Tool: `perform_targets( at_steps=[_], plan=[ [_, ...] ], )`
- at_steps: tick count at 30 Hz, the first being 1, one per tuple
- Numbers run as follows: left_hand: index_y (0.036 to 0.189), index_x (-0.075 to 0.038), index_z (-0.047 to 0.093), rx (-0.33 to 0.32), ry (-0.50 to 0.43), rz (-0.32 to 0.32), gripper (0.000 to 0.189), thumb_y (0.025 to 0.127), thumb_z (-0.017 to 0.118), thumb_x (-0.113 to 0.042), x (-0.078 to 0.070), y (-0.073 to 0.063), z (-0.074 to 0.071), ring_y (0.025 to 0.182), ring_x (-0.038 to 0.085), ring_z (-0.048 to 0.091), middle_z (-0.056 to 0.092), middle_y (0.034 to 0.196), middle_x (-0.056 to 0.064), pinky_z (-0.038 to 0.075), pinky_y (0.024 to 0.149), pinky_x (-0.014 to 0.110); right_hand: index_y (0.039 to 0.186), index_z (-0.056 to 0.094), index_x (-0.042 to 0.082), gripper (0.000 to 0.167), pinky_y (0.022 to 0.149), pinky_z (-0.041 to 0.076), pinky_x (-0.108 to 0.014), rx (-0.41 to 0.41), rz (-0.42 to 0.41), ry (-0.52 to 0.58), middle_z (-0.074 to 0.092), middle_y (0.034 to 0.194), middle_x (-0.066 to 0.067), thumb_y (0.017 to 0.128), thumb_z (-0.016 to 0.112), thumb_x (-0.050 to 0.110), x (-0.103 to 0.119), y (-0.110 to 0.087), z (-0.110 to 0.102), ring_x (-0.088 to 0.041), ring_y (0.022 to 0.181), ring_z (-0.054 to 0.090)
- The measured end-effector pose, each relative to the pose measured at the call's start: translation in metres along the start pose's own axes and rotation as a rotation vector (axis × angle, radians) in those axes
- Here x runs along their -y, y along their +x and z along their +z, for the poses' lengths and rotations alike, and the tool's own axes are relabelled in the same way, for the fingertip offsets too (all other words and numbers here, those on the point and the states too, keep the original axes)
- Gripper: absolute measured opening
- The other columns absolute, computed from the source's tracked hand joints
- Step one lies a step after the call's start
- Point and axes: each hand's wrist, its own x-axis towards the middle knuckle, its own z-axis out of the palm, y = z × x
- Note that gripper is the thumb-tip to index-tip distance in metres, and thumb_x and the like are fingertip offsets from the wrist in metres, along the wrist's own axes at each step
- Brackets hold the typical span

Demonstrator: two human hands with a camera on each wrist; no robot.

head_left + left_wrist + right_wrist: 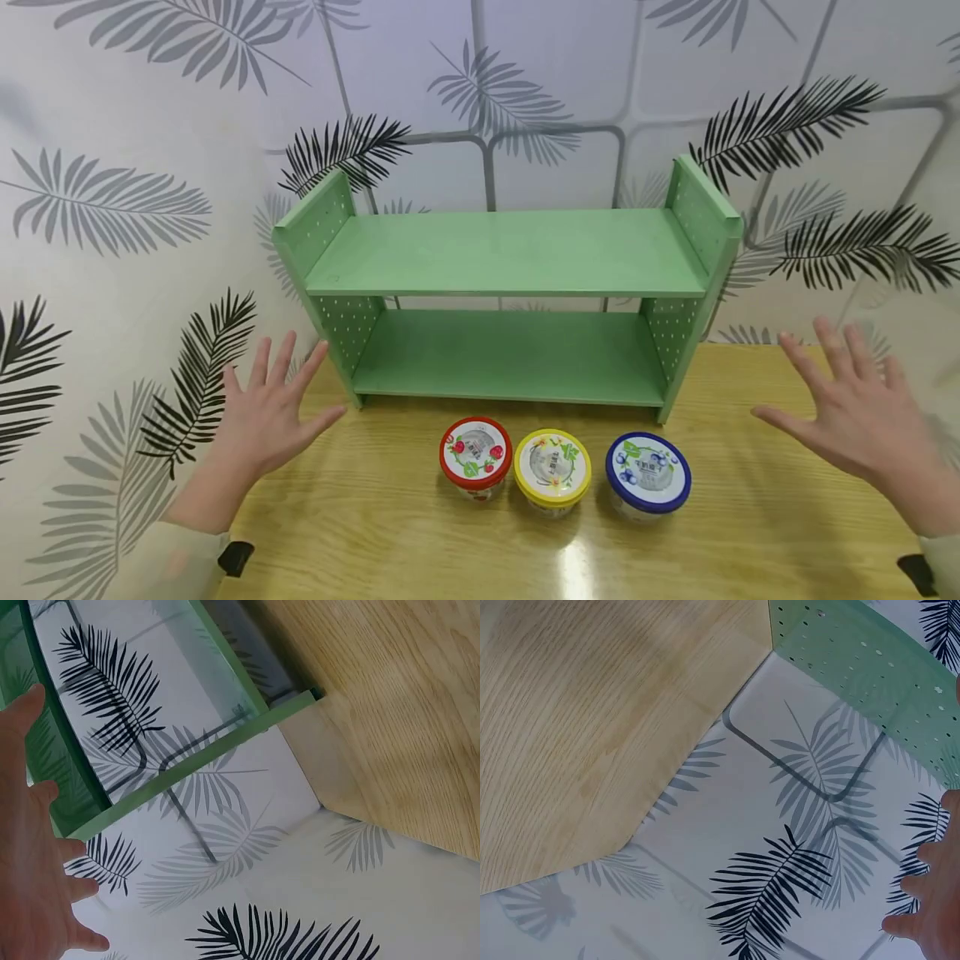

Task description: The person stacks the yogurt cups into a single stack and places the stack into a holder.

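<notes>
Three lidded plastic cups stand in a row on the wooden table: a red-lidded cup (476, 454) with strawberry pictures, a yellow-lidded cup (552, 469), and a blue-lidded cup (648, 473) with blueberry pictures. Behind them is a green two-tier shelf (510, 254). My left hand (270, 412) is spread with nothing in it, to the left of the shelf's lower corner. To the right of the shelf, my right hand (862, 408) is likewise spread, holding nothing. In the wrist views the left hand (37, 847) and right hand (934, 889) show only partly, at the frame edges.
The wooden table (360, 525) meets a wall (172, 275) covered in leaf-patterned paper at the back and left. The shelf's perforated side panels (708, 196) rise above its top board. A bright reflection lies on the table before the cups.
</notes>
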Motion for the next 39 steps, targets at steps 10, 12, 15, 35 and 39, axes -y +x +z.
perform_targets(
  at_steps=[10, 12, 15, 35, 39],
  plan=[
    [0.157, -0.029, 0.013, -0.033, -0.058, 0.03, 0.087, 0.089, 0.049, -0.069, -0.013, -0.003, 0.008, 0.144, 0.043, 0.0, 0.004, 0.161, 0.015, 0.001, 0.099, 0.078, 0.157, 0.01, 0.017, 0.102, 0.105, 0.003, -0.072, -0.041, -0.058, 0.01, -0.001, 0.159, -0.023, 0.083, 0.059, 0.068, 0.014, -0.001, 0.005, -0.048, 0.142, -0.001],
    [0.156, -0.027, 0.015, -0.033, -0.076, 0.041, 0.086, 0.089, 0.05, -0.067, -0.017, -0.003, 0.009, 0.144, 0.045, 0.001, 0.004, 0.161, 0.016, 0.001, 0.099, 0.079, 0.157, 0.012, 0.016, 0.102, 0.106, 0.003, -0.071, -0.055, -0.077, 0.004, 0.001, 0.159, -0.024, 0.082, 0.059, 0.068, 0.016, -0.001, 0.007, -0.049, 0.141, 0.004],
    [0.157, -0.028, 0.014, -0.018, -0.095, 0.048, 0.086, 0.089, 0.051, -0.067, -0.022, -0.002, 0.011, 0.143, 0.045, 0.001, 0.006, 0.16, 0.019, 0.003, 0.099, 0.079, 0.157, 0.011, 0.018, 0.103, 0.103, 0.01, -0.072, -0.072, -0.095, -0.001, 0.002, 0.159, -0.023, 0.081, 0.059, 0.069, 0.021, -0.003, 0.01, -0.048, 0.141, 0.007],
    [0.157, -0.025, 0.011, -0.006, -0.302, 0.088, 0.09, 0.089, 0.059, -0.057, -0.06, 0.002, 0.052, 0.144, 0.041, 0.012, 0.014, 0.159, 0.017, 0.015, 0.099, 0.077, 0.157, 0.012, 0.014, 0.1, 0.093, 0.029, -0.07, -0.114, -0.103, 0.205, 0.016, 0.157, -0.023, 0.084, 0.066, 0.057, 0.063, -0.021, 0.042, -0.043, 0.142, 0.014],
    [0.157, -0.024, 0.01, -0.006, -0.39, 0.094, 0.089, 0.09, 0.059, -0.056, -0.069, 0.001, 0.064, 0.144, 0.039, 0.014, 0.015, 0.159, 0.017, 0.016, 0.099, 0.077, 0.156, 0.016, 0.013, 0.098, 0.089, 0.034, -0.069, -0.138, -0.111, 0.258, 0.025, 0.153, -0.025, 0.084, 0.069, 0.053, 0.069, -0.027, 0.052, -0.047, 0.134, 0.029]
  ],
)
